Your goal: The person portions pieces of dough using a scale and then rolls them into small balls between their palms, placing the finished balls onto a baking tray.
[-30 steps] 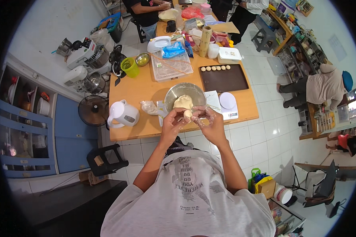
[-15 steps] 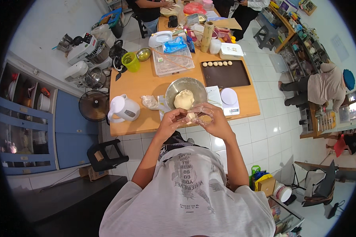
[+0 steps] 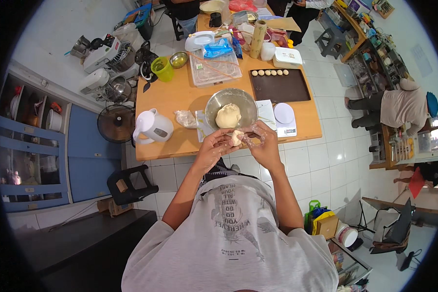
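Observation:
A small lump of pale dough [image 3: 236, 138] is held between my two flour-dusted hands, just in front of the table's near edge. My left hand [image 3: 215, 150] has its fingers closed round the lump's left side. On the other side, my right hand [image 3: 264, 146] pinches it with thumb and fingertips. Right beyond them stands a steel mixing bowl [image 3: 249, 108] with a large ball of dough [image 3: 228, 116] in it. At the far right of the table, a dark baking tray [image 3: 282, 90] carries a row of several small dough balls [image 3: 269, 73] along its back edge.
A kitchen scale [image 3: 284, 115] sits right of the bowl. Left of it are a bagged lump [image 3: 186, 118] and a white electric jug [image 3: 153, 127]. Farther back stand a green cup [image 3: 162, 69], a small metal bowl [image 3: 178, 59] and a clear plastic box [image 3: 214, 72]. Other people stand around the room.
My fingers have shifted round the small lump, and more of it shows above them now. The view has moved slightly. At the far end, a person's hands have gone out of the bowl there.

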Available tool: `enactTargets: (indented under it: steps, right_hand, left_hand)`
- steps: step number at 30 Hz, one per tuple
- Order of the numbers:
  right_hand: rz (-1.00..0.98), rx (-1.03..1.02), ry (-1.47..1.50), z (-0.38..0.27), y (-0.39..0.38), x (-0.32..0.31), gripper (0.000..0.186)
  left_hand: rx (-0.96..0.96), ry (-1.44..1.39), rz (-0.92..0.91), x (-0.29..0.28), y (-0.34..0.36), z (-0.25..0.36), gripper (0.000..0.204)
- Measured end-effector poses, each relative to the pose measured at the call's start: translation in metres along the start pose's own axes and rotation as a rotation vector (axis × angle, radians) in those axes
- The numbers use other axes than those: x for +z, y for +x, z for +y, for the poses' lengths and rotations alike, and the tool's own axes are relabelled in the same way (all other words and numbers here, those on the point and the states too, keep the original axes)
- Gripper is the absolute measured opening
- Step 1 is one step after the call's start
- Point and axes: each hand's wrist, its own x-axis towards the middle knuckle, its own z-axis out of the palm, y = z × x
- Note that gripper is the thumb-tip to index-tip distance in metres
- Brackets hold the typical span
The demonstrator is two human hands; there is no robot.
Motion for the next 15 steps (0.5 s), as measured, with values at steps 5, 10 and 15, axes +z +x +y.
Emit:
enactTargets:
  steps: [5, 10, 15]
  right_hand:
    - [0.025, -0.052, -0.055, 0.001, -0.006, 0.006, 0.027]
    - [-0.019, -0.110, 0.005, -0.011, -0.006, 0.000, 0.035]
    - [0.003, -0.153, -0.194, -0.007, -0.010, 0.003, 0.032]
  left_hand:
    - [-0.010, -0.074, 0.026, 0.001, -0.001, -0.010, 0.042]
    - [0.049, -0.097, 0.073, 0.005, 0.000, -0.010, 0.038]
    - [0.029, -0.055, 0.063, 0.004, -0.001, -0.015, 0.035]
